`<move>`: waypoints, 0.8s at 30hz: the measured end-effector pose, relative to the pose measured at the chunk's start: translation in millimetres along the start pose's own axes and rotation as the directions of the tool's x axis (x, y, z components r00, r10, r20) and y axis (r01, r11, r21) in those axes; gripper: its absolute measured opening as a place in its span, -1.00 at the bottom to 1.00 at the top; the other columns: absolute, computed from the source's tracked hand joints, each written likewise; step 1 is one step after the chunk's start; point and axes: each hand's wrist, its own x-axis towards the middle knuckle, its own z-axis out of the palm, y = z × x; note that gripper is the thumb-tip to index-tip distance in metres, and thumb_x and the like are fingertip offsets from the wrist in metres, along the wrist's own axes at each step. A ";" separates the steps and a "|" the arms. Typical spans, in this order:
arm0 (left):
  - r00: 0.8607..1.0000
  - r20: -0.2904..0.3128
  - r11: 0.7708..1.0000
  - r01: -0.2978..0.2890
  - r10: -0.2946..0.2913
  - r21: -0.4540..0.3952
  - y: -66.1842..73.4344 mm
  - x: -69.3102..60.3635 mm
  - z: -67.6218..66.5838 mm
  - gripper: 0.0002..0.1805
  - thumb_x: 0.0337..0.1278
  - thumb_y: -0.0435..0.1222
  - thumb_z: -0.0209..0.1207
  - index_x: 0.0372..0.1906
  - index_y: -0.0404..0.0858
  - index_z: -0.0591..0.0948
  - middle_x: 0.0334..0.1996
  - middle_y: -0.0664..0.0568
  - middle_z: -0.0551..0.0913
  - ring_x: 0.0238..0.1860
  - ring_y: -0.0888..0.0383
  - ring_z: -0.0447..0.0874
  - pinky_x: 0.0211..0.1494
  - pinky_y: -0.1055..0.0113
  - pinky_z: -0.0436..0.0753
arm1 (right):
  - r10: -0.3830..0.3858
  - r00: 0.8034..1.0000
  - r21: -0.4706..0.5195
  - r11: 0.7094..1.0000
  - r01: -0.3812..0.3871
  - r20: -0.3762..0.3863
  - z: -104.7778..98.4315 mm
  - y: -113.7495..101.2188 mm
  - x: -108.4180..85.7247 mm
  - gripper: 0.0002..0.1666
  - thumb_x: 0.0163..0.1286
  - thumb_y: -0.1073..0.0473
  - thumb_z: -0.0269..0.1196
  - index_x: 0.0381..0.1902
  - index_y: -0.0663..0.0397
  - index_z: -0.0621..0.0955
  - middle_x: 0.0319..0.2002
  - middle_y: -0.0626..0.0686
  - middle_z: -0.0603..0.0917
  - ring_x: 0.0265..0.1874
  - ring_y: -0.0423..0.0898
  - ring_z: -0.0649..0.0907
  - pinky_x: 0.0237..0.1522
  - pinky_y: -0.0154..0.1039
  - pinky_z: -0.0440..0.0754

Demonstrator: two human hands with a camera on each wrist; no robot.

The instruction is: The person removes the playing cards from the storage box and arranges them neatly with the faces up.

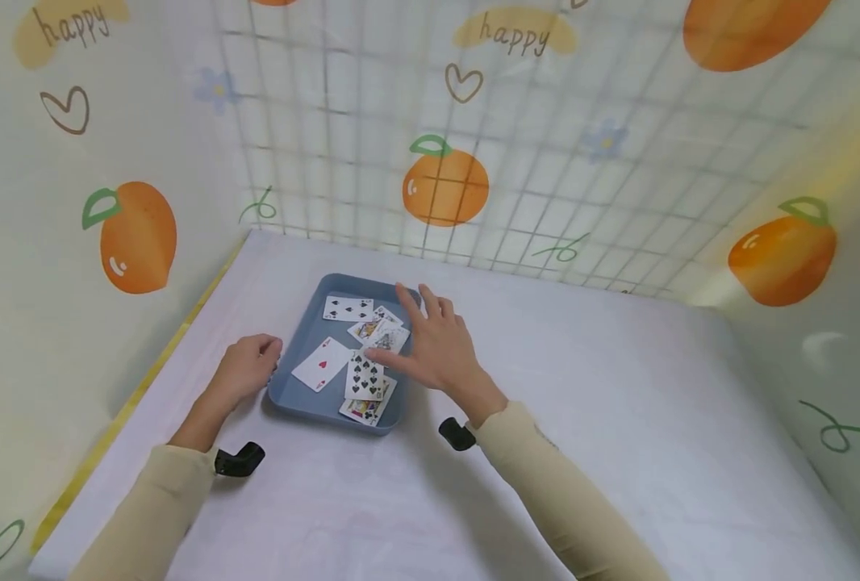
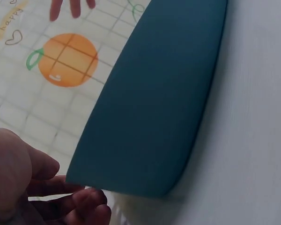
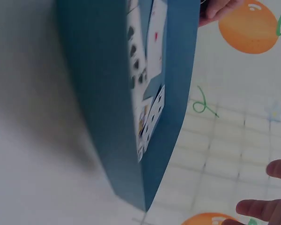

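Observation:
A blue-grey tray holds several playing cards. An ace of hearts lies at its left, and a six of spades at the back. Spade and face cards overlap along the right side. My right hand hovers above the tray's right side, its fingers spread and nothing in them; in the head view the thumb overlaps the cards. Beside the tray's left wall is my left hand, loosely curled. In the left wrist view its fingers lie close to the tray corner; contact is unclear.
White cloth covers the table, with a yellow strip along its left edge. Patterned curtains with oranges hang at the back and sides, a wire grid behind the back one. Black wrist cameras stick out at the cuffs.

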 end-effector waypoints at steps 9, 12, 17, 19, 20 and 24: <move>1.000 0.011 0.998 0.001 -0.001 -0.055 -4.0 5.7 4.8 -0.54 0.49 -0.28 -0.14 0.24 -0.54 0.47 0.18 -0.38 0.53 0.20 -0.25 0.48 0.21 -0.10 0.47 | 0.030 0.997 -0.019 0.999 -0.029 0.065 8.4 -30.3 19.4 0.30 0.07 -0.67 0.11 0.59 -0.12 0.06 0.41 0.23 0.28 0.33 0.22 0.30 0.23 0.20 0.35; 1.000 0.014 0.998 -0.005 0.005 -0.067 -5.7 5.9 4.5 -0.55 0.50 -0.29 -0.13 0.23 -0.54 0.48 0.17 -0.37 0.54 0.19 -0.25 0.49 0.21 -0.11 0.47 | 0.027 0.995 -0.041 0.999 -0.023 0.096 13.2 -37.6 23.7 0.32 0.06 -0.68 0.10 0.59 -0.12 0.05 0.40 0.23 0.30 0.33 0.20 0.30 0.23 0.18 0.34; 0.999 0.021 0.996 -0.023 0.025 -0.089 -8.6 6.6 6.3 -0.57 0.50 -0.30 -0.10 0.21 -0.53 0.51 0.13 -0.35 0.58 0.14 -0.20 0.53 0.18 -0.09 0.48 | -0.002 0.993 -0.105 0.994 0.015 0.117 22.7 -45.4 27.5 0.34 0.04 -0.73 0.06 0.59 -0.13 0.03 0.37 0.21 0.33 0.28 0.18 0.35 0.22 0.14 0.37; 0.999 0.019 0.995 -0.031 0.033 -0.090 -8.6 6.3 6.9 -0.58 0.50 -0.30 -0.09 0.20 -0.53 0.52 0.11 -0.34 0.60 0.12 -0.20 0.54 0.17 -0.09 0.48 | -0.021 0.993 -0.117 0.993 0.035 0.114 26.5 -48.1 29.4 0.33 0.04 -0.73 0.05 0.59 -0.15 0.03 0.35 0.20 0.36 0.26 0.19 0.38 0.22 0.14 0.37; 0.999 0.018 0.995 -0.034 0.036 -0.092 -8.3 5.9 7.0 -0.58 0.49 -0.31 -0.08 0.20 -0.53 0.52 0.10 -0.34 0.60 0.11 -0.20 0.55 0.17 -0.09 0.49 | -0.028 0.993 -0.121 0.992 0.042 0.117 28.1 -49.7 30.5 0.33 0.05 -0.73 0.04 0.59 -0.16 0.03 0.35 0.20 0.37 0.26 0.19 0.39 0.22 0.14 0.38; 0.999 0.023 0.994 -0.041 0.043 -0.099 -8.9 5.5 7.4 -0.60 0.49 -0.31 -0.07 0.17 -0.53 0.54 0.07 -0.33 0.62 0.06 -0.17 0.57 0.15 -0.08 0.50 | -0.039 0.989 -0.120 0.991 0.057 0.145 35.0 -56.1 35.9 0.30 0.07 -0.73 0.02 0.60 -0.21 0.01 0.35 0.19 0.36 0.27 0.19 0.39 0.21 0.17 0.38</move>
